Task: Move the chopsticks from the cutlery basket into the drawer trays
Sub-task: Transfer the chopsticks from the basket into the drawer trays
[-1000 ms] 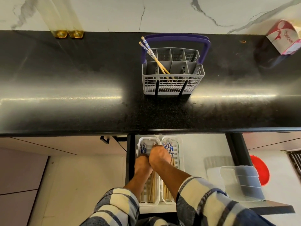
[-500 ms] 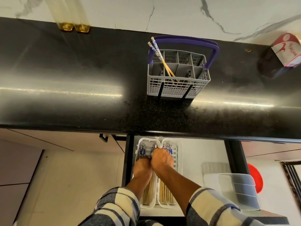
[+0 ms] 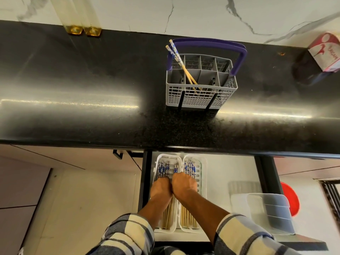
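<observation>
Since the earlier frame we have held both fists, left hand and right hand, side by side over the drawer trays, grip unclear, while two chopsticks lean leftward in the basket beyond them, nearer the right hand.

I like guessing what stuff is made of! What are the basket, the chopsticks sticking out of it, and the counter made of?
The cutlery basket looks like grey moulded plastic: thin lattice walls, matte, with a purple handle. The chopsticks in it seem to be wood or bamboo, with pale tan shafts and blue-and-white patterned tops. The countertop looks like polished black stone, perhaps granite: fine speckles and a long glossy reflection.
</observation>
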A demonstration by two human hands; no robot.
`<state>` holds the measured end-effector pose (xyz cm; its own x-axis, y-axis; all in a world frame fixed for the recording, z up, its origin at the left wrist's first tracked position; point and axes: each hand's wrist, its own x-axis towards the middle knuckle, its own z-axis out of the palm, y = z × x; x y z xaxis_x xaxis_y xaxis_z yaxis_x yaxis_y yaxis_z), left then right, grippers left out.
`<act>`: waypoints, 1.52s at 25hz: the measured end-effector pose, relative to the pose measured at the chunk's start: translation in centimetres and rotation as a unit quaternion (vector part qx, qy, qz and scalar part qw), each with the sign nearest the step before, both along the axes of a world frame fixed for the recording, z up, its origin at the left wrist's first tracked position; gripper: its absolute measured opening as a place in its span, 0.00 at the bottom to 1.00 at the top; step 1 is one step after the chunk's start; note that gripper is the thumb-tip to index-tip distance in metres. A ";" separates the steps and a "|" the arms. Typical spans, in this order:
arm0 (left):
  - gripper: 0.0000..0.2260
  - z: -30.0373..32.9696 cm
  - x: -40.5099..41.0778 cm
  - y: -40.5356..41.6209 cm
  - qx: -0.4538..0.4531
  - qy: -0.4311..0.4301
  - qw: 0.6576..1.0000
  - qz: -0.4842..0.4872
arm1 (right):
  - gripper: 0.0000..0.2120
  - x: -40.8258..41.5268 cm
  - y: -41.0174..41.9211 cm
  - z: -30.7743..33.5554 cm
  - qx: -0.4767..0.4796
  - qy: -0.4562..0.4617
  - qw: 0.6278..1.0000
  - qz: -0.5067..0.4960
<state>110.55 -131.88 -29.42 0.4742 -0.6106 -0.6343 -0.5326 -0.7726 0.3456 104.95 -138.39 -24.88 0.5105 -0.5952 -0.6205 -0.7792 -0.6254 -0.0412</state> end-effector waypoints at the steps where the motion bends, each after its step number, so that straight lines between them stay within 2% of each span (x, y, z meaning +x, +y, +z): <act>1: 0.08 -0.1 0.0 0.0 0.011 0.004 1.000 -0.009 | 0.10 -0.2 0.1 -0.1 0.007 0.001 1.000 0.009; 5: 0.09 -0.2 -0.4 0.6 0.025 0.004 0.999 -0.038 | 0.09 -0.7 -0.2 -0.3 0.026 -0.021 0.999 -0.006; 9: 0.09 -0.6 -1.0 1.0 0.029 -0.013 0.997 -0.065 | 0.11 -1.5 -0.8 -0.5 0.045 -0.083 0.992 -0.081; 13: 0.12 -0.3 -1.5 1.1 0.040 -0.054 0.988 -0.136 | 0.11 -2.7 -1.1 -0.5 0.045 -0.130 0.984 -0.112; 16: 0.12 -0.2 -1.7 1.5 0.050 -0.072 0.978 -0.190 | 0.11 -3.3 -1.0 -0.3 0.043 -0.147 0.981 -0.117; 23: 0.11 -0.4 -2.0 3.3 0.105 -0.046 0.958 -0.263 | 0.12 -3.0 -0.1 -0.3 0.061 -0.143 0.985 -0.080; 33: 0.10 -0.3 -2.1 3.8 0.121 -0.056 0.964 -0.231 | 0.12 -3.5 -0.2 -0.5 0.067 -0.143 0.985 -0.071; 38: 0.10 -0.2 -2.2 3.7 0.129 -0.018 0.975 -0.178 | 0.12 -3.9 0.4 -0.8 0.066 -0.144 0.986 -0.056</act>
<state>108.37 -128.15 -29.67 0.2857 -0.5627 -0.7757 -0.7909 -0.5956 0.1407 101.08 -138.03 -25.65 0.6131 -0.5812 -0.5351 -0.7868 -0.5104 -0.3470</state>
